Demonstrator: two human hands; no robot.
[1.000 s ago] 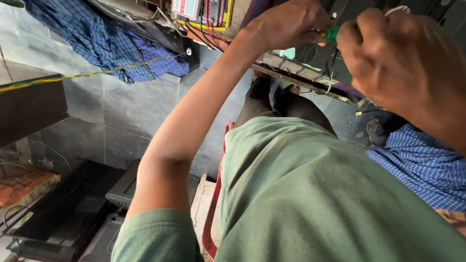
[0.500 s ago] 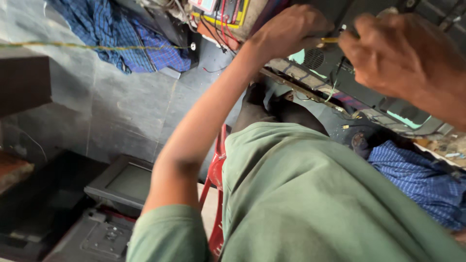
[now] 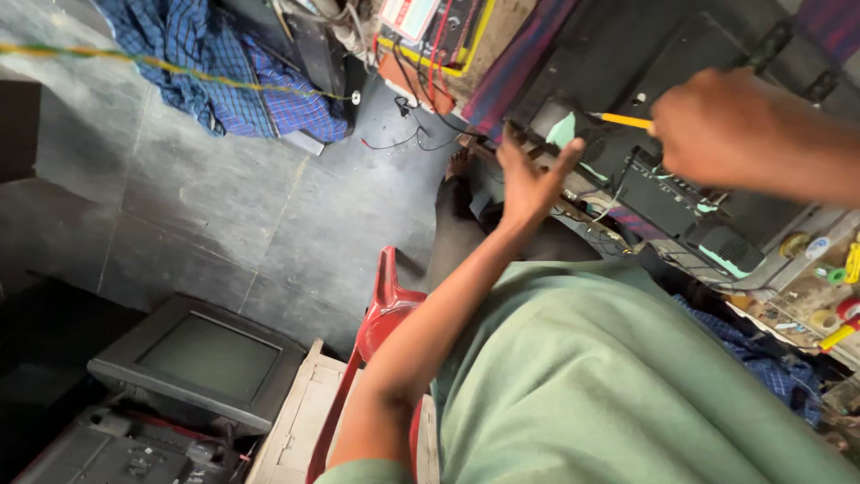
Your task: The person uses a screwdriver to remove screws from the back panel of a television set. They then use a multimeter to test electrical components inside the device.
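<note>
- Right hand grips a yellow-handled tool over the black chassis.
- Left hand hangs open, fingers spread.
- Grey stone floor, old TV, red chair.

Open chassis sits far right on the workbench. Right hand over it, holding a screwdriver whose tip points left. Left hand just left of the chassis. Chair under the person, centre. Old television near left on the floor. Cloth far left, meter box right of it.
</note>
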